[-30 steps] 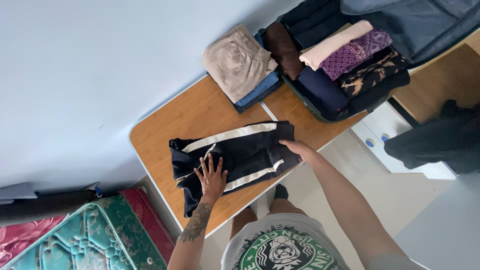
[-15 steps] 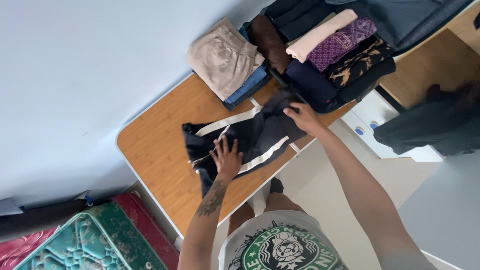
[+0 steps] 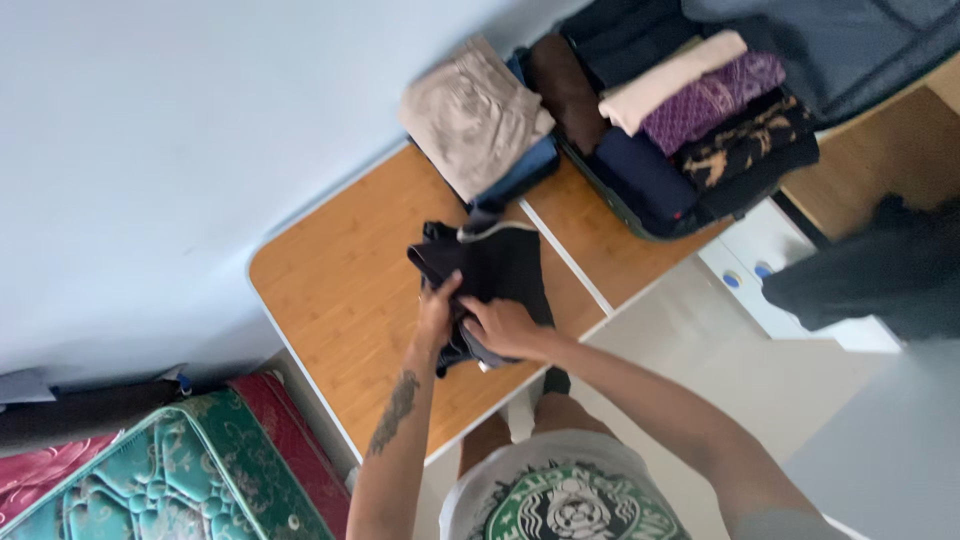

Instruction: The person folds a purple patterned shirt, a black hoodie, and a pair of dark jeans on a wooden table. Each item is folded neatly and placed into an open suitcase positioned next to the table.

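A dark navy garment with a cream stripe lies folded into a compact bundle on the wooden table. My left hand grips its left edge, fingers curled over the cloth. My right hand presses on and clutches the bundle's near part, right beside the left hand. Both hands sit at the near side of the garment, close to the table's front edge.
A stack of folded clothes topped by a beige piece sits at the table's far side. An open suitcase packed with folded garments lies beyond it. A green and red quilted mattress stands at the lower left. A white drawer unit is at right.
The garment, spread flat with the stripe showing a second ago, has been folded over from the right into a small bundle. My right hand came leftward to meet the left hand.
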